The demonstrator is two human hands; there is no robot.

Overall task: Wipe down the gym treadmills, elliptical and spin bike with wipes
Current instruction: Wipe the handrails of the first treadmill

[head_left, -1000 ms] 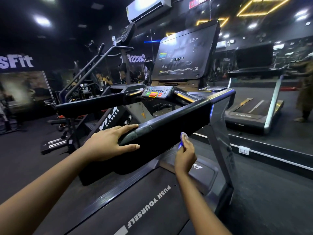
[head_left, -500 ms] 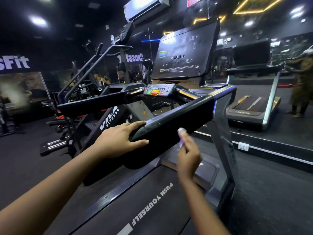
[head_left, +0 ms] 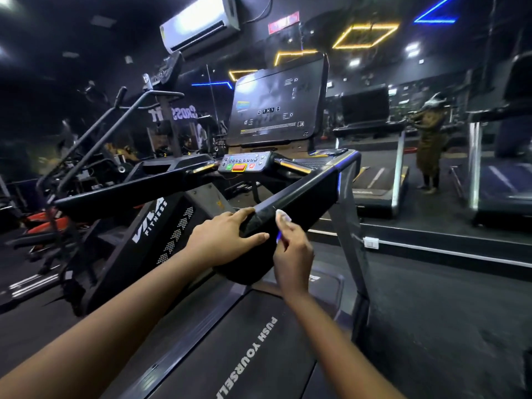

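Observation:
I stand on a black treadmill whose belt (head_left: pixel 247 349) reads PUSH YOURSELF. Its right handrail (head_left: pixel 305 197) runs from the console (head_left: pixel 276 102) down toward me. My left hand (head_left: pixel 221 240) grips the near end of that handrail, fingers over the top and thumb along its side. My right hand (head_left: pixel 293 254) pinches a small white wipe (head_left: pixel 282 216) and holds it against the outer face of the handrail, just right of my left hand. The button panel (head_left: pixel 244 164) sits between the two rails.
The left handrail (head_left: pixel 123 194) crosses at mid-left. A stair-climber marked FITNESS (head_left: pixel 155 223) stands close on the left. A mirror wall on the right shows another treadmill (head_left: pixel 374 180) and a standing person (head_left: pixel 430 145). A wall socket (head_left: pixel 370 242) sits low on the right.
My right hand has lifted the wipe from below the handrail up onto its outer face. The view has shifted closer and left; my left hand keeps its grip.

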